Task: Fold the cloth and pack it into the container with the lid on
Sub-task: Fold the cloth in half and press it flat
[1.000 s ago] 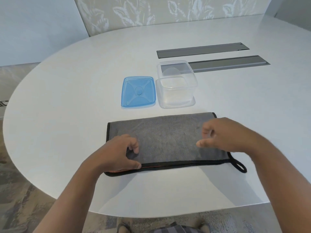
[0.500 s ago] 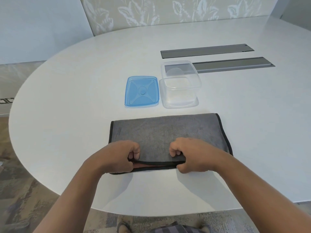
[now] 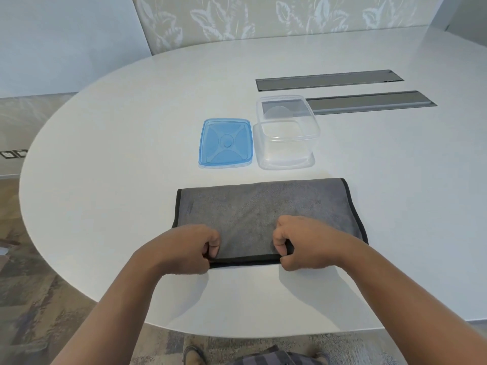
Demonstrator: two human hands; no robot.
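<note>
The white oval worktop [image 3: 118,180] carries two long grey recessed cable-access panels [image 3: 329,79] [image 3: 374,101], one behind the other, at far right. A leaf-patterned wall panel [image 3: 263,19] stands behind it. Patterned carpet [image 3: 26,299] covers the floor. Wall sockets [image 3: 13,154] show at left.

Both forearms come in from 6 o'clock, bare, angled inward toward each other. The left hand [image 3: 188,250] sits knuckles-up at about 7 o'clock, fingers curled under, thumb tucked against them in a tight pinching grip. The right hand [image 3: 303,245] mirrors it at about 5 o'clock, fingers curled, thumb underneath. The two hands are near each other, not touching, wrists level.
</note>
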